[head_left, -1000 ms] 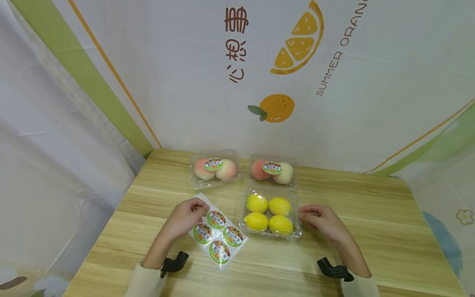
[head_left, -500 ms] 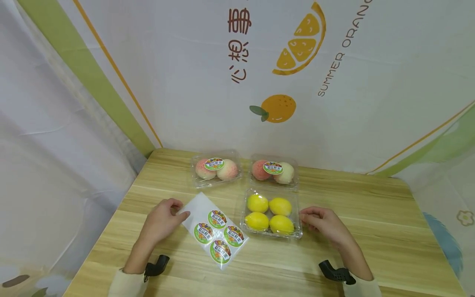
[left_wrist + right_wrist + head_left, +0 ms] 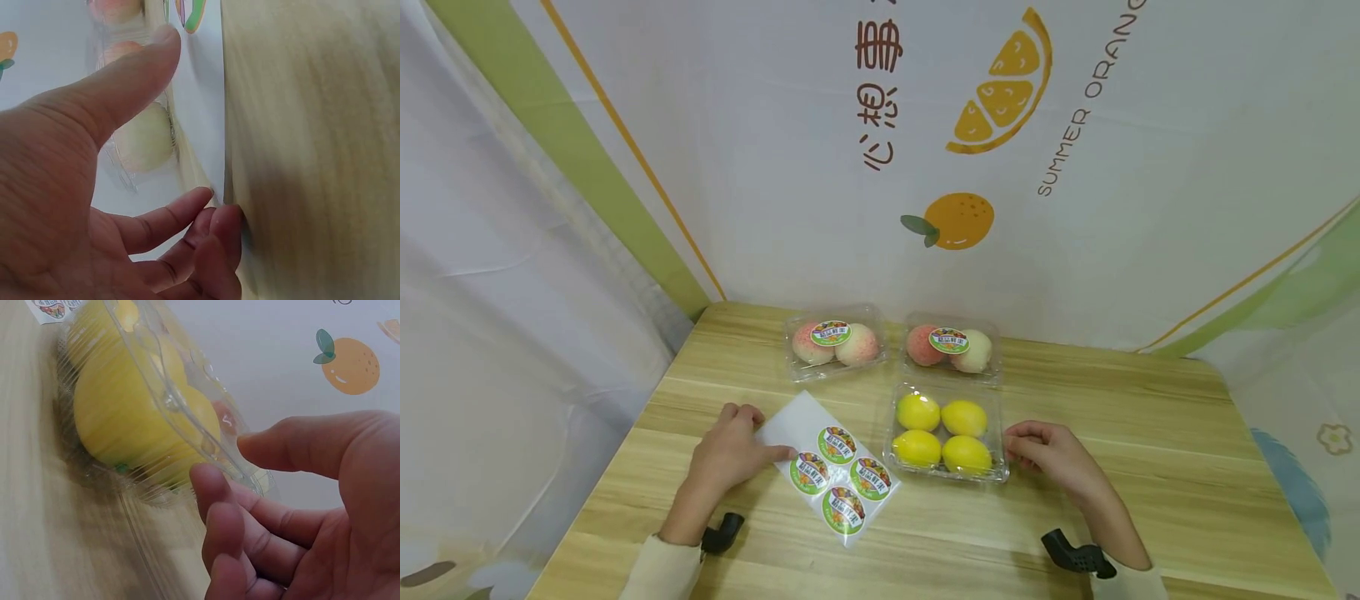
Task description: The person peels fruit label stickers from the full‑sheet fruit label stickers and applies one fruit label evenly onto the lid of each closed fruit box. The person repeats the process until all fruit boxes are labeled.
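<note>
While the left hand (image 3: 727,450) lies on the counter (image 3: 1150,433) at the near-left edge of the sticker sheet (image 3: 790,423), its thumb reaches across onto the sheet's bare white corner, just short of the nearest sticker. The wrist view shows that hand loosely spread, thumb stretched out straight, the other fingers (image 3: 187,215) gently bent with their tips touching the sheet's edge, so it's pressing the paper flat rather than pinching it. Four round green stickers (image 3: 837,444) sit on the sheet's near half, and the sheet lies at an angle between the left hand and the lemon box (image 3: 946,433).

That box is a clear lidded plastic thing with four yellow lemons in it, sitting mid-counter. The right hand (image 3: 1051,454) is at its right side, fingers relaxed and a bit bent, thumb apart from them. From the right wrist view the fingertips (image 3: 209,481) look to be right at the box's rim; can't tell for sure if they actually touch it, but nothing is gripped.

Further back, two smaller clear boxes of peaches stand side by side, left peach box (image 3: 835,342) and right peach box (image 3: 951,346), each already wearing a green sticker on its lid. The right one sits just behind the lemon box.
</note>
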A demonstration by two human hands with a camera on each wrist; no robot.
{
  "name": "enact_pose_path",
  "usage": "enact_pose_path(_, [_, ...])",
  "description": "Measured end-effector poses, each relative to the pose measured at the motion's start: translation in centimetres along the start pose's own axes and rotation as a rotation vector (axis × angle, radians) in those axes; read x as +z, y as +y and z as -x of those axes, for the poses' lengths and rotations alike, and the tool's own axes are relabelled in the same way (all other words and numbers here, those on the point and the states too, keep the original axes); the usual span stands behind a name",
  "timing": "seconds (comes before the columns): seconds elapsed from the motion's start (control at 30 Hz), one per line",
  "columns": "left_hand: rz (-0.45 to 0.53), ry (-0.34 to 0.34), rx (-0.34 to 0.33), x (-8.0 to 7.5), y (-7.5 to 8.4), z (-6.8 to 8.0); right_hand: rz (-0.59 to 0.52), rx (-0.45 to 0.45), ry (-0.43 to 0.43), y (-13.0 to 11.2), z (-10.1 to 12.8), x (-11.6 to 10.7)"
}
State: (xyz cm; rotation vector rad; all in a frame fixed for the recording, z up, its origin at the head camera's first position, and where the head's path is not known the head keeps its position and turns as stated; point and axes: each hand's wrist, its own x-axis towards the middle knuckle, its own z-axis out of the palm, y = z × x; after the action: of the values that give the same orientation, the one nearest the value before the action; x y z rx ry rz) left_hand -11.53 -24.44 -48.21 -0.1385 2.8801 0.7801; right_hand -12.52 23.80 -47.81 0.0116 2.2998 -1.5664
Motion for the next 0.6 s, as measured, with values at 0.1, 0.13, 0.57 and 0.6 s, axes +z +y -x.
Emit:
enact_pose_path(0.1, [-0.009,-0.008,-0.009,0.03,0.26,-0.03,-0.001,-0.005,-0.006,0.04,-0.03,0.01])
enact_pose_path(0.13, [-0.012,-0.009,-0.010,0.05,0.36,-0.03,-0.003,-0.006,-0.007,0.04,-0.04,0.00])
enact_pose_path(0.57, [-0.038,-0.026,-0.015,0.49,1.02,-0.13,0.002,-0.003,-0.004,0.11,-0.14,0.04])
enact_pose_path(0.6, [-0.032,-0.028,-0.016,0.50,1.05,-0.11,0.002,-0.002,-0.003,0.11,-0.16,0.06])
